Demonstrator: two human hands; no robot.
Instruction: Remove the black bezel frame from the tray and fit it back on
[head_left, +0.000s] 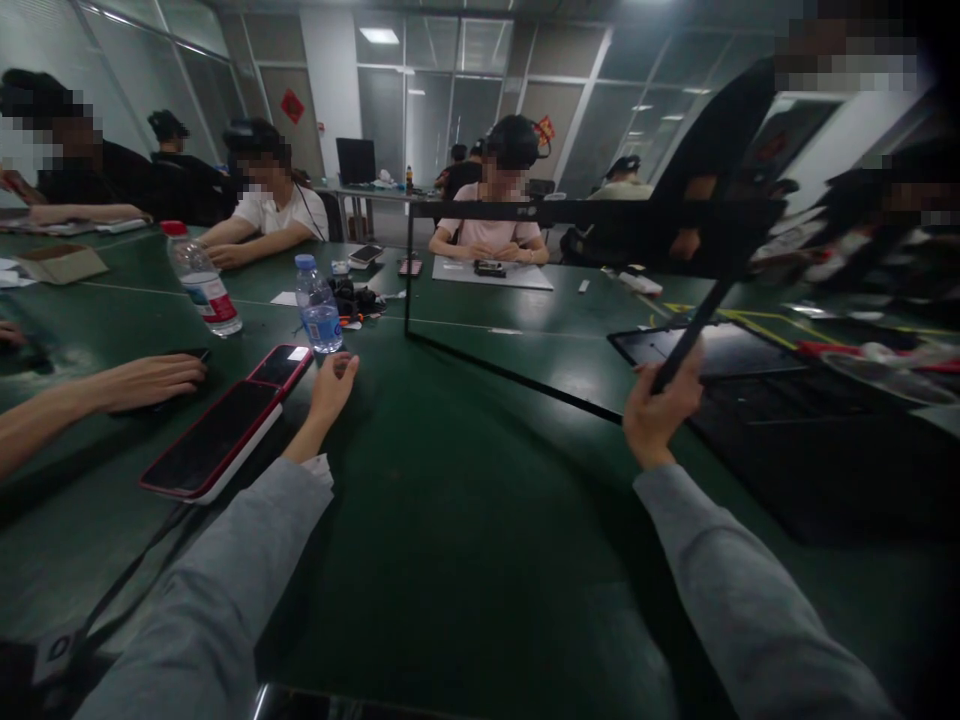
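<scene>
My right hand [664,405] grips one side of a thin black screen bezel [517,378], an open rectangular frame held up and tilted above the table. Its top strip carries a small camera opening, and through it the far side of the table shows. My left hand [328,395] rests on the green table, fingers loosely curled with nothing visible in them. Beside that hand lies a large phone-like device in a red case [217,435], and just behind it stands a water bottle with a blue cap [321,310].
A red-capped bottle [202,285] stands at left, near another person's hand [150,382] on a dark flat object. To my right are a black laptop part [832,440] and a flat panel [709,345]. Across the table, a person works over a grey mat [525,278].
</scene>
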